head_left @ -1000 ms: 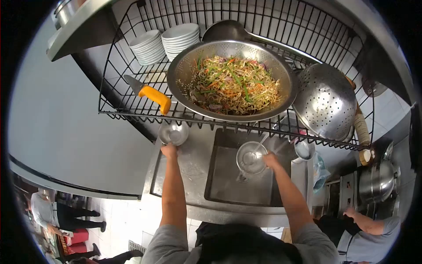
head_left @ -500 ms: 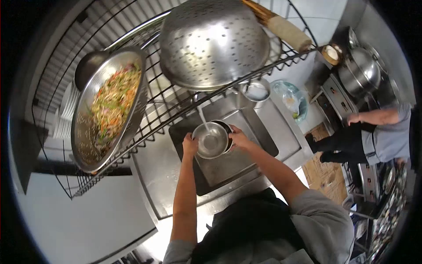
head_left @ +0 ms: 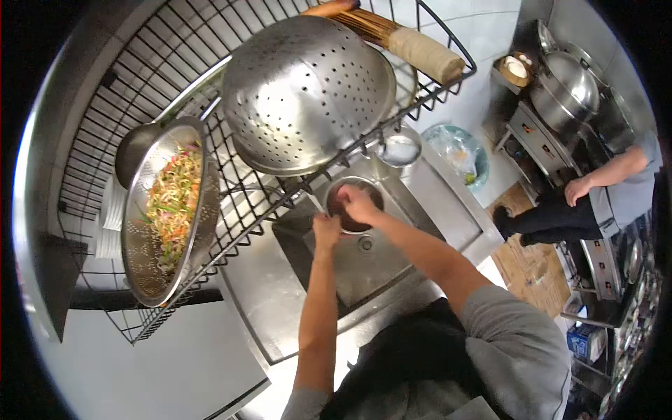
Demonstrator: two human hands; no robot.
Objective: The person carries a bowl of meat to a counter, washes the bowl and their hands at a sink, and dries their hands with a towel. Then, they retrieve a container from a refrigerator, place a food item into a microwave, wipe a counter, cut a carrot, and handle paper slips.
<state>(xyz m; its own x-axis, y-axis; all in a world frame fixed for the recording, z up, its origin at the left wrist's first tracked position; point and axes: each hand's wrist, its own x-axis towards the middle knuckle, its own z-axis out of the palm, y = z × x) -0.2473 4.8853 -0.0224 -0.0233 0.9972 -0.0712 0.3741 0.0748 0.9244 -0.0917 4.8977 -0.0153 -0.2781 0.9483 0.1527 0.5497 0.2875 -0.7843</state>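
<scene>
A small steel bowl (head_left: 374,201) sits low in the sink (head_left: 381,273), just beyond the drain (head_left: 365,243) and under the front edge of the wire rack (head_left: 241,199). The left hand (head_left: 326,231) meets the bowl's near rim, its grip closed narrowly on the edge. The right hand (head_left: 358,204) lies across the mouth with fingers curled inward, and whether it grips cannot be told. The bowl is round, with no long axis, so both hands are at it, the right one more squarely over it. It is smooth, shiny metal with a dark inside. On the rack above rest an upturned perforated colander (head_left: 304,91) and a strainer of noodles (head_left: 168,210).
</scene>
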